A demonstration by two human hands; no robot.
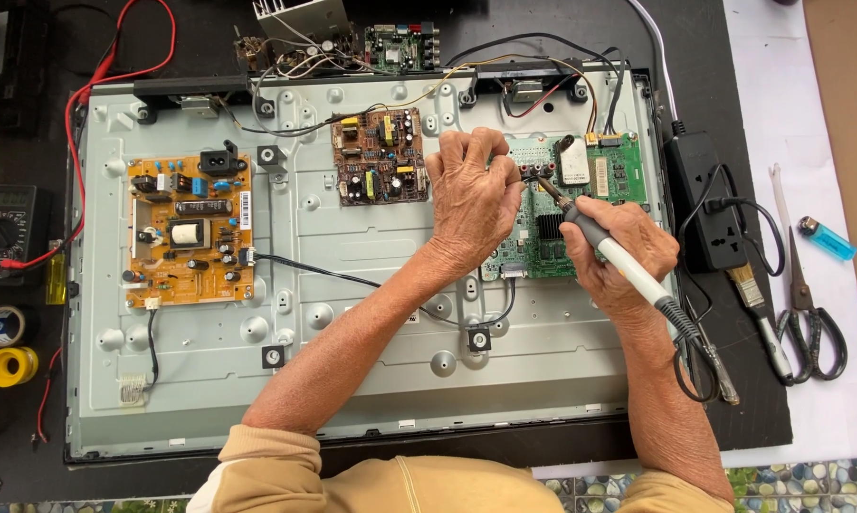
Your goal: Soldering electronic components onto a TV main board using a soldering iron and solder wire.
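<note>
The right hand (618, 252) holds a soldering iron (607, 249) in a closed grip, its tip resting on the green circuit board (580, 204) near the right edge of the grey metal television back panel (352, 313). The left hand (471, 199) presses on the same board, fingers curled at its upper left corner; what that grip pinches cannot be told. An orange power board (191, 228) sits near the panel's left edge, and scissors (807, 309) lie at the surface's right edge.

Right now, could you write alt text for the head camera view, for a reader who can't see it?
A person's right hand holds a soldering iron to a green circuit board on a flat-screen's metal back panel, while the left hand rests on that board. An orange board sits left; scissors and a brush lie right.
</note>
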